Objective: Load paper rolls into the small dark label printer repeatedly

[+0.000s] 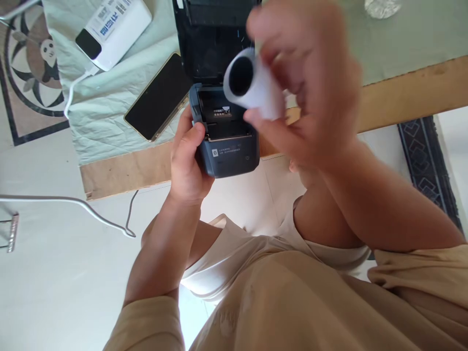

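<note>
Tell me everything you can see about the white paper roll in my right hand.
The white paper roll is a small cylinder of smooth paper with a dark hollow core facing the camera. The right hand, blurred, pinches it between the fingertips, tilted, just above the open compartment of the dark grey handheld printer, which the left hand grips. It is not yet seated.

Black phone (pixel 159 97) on pale cloth (pixel 109 117), white power bank (pixel 113 29) w/ cable (pixel 75 87), wood table edge (pixel 402 97)

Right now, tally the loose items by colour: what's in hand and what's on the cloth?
Black/dark: 2 - dark grey open-lidded printer in left hand; black flat smartphone.
White: 2 - white paper roll in right hand; white rectangular power bank.
Total: 4
</note>
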The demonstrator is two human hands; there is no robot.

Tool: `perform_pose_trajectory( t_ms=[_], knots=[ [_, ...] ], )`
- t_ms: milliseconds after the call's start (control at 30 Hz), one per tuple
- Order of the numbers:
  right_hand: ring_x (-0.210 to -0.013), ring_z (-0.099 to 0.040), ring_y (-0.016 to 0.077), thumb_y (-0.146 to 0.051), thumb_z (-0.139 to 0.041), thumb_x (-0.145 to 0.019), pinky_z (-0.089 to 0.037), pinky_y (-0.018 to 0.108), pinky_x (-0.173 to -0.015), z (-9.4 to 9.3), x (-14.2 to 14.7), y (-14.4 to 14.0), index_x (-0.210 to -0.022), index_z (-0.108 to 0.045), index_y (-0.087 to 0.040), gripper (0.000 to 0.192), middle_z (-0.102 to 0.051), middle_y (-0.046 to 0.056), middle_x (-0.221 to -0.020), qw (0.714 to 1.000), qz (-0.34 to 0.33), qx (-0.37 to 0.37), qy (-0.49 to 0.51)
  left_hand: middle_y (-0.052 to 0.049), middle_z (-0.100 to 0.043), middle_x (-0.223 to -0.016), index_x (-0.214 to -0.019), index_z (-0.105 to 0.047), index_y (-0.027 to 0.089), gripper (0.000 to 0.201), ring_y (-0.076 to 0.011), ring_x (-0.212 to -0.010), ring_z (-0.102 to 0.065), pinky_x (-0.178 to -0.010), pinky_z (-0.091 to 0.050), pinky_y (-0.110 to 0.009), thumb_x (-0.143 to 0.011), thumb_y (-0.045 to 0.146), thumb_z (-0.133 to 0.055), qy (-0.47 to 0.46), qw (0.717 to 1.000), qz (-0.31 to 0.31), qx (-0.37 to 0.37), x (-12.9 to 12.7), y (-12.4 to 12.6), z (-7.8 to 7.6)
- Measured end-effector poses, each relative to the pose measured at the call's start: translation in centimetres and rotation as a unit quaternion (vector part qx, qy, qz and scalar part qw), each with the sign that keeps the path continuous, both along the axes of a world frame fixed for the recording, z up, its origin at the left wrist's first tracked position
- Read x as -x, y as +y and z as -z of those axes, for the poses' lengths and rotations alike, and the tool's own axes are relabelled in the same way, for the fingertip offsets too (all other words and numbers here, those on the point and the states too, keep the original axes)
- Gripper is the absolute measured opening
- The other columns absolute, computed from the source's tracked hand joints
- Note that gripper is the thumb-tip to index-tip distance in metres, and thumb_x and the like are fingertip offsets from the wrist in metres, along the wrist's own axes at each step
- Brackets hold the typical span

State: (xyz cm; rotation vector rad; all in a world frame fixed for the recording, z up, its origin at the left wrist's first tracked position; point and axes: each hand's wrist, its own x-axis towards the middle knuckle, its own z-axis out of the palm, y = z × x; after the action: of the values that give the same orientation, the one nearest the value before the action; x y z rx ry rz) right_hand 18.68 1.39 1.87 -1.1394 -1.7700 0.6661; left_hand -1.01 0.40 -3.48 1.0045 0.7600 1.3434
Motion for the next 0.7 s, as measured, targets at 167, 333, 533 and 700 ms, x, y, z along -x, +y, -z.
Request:
perform_pose_trajectory(
  t_ms=[167, 333, 533, 700],
  knots=[
    [-0.107, -0.066, 0.0180, -0.011, -0.044, -0.091, -0.053, 0.034, -0.090, -0.3, 2.2, 0.4, -0.094, -0.058, -0.022, 0.019, -0.068, 0.002, -0.107, 0.974, -0.023, -0.125, -0.189, -0.005, -0.068, -0.106, -0.112, -0.066, 0.027, 0.037, -0.0281, -0.115, -0.065, -0.099, -0.054, -0.040, -0.089, 0.055, -0.061, 0.025, 1.000, -0.001, 0.013, 0.1, -0.3, -0.3],
    [-0.091, -0.066, 0.0152, -0.016, -0.052, -0.091, -0.048, 0.030, -0.080, -0.6, 2.2, 0.7, -0.086, -0.055, -0.023, 0.009, -0.069, -0.003, -0.101, 0.964, -0.027, -0.096, -0.246, -0.006, -0.067, -0.111, -0.113, -0.064, 0.028, 0.042, -0.0328, -0.123, -0.061, -0.104, -0.051, -0.046, -0.087, 0.062, -0.062, 0.029, 0.999, 0.002, 0.024, 0.1, -0.4, -0.4],
    [-0.088, -0.067, 0.0184, -0.014, -0.051, -0.085, -0.047, 0.035, -0.079, -0.3, 2.0, 0.4, -0.089, -0.057, -0.025, 0.013, -0.070, -0.002, -0.098, 0.960, 0.003, -0.098, -0.262, -0.006, -0.066, -0.117, -0.111, -0.066, 0.029, 0.040, -0.0325, -0.127, -0.058, -0.110, -0.046, -0.045, -0.085, 0.058, -0.066, 0.028, 0.999, 0.009, 0.030, 0.2, -0.5, -0.6],
    [-0.094, -0.065, 0.0203, -0.022, -0.050, -0.091, -0.047, 0.038, -0.082, 0.1, 2.1, 0.3, -0.086, -0.059, -0.024, 0.011, -0.070, 0.000, -0.106, 0.961, -0.030, -0.115, -0.251, -0.006, -0.066, -0.112, -0.111, -0.066, 0.031, 0.044, -0.0333, -0.126, -0.059, -0.106, -0.048, -0.046, -0.083, 0.064, -0.064, 0.049, 0.998, -0.004, 0.040, 0.0, -0.7, -1.0]
  ],
)
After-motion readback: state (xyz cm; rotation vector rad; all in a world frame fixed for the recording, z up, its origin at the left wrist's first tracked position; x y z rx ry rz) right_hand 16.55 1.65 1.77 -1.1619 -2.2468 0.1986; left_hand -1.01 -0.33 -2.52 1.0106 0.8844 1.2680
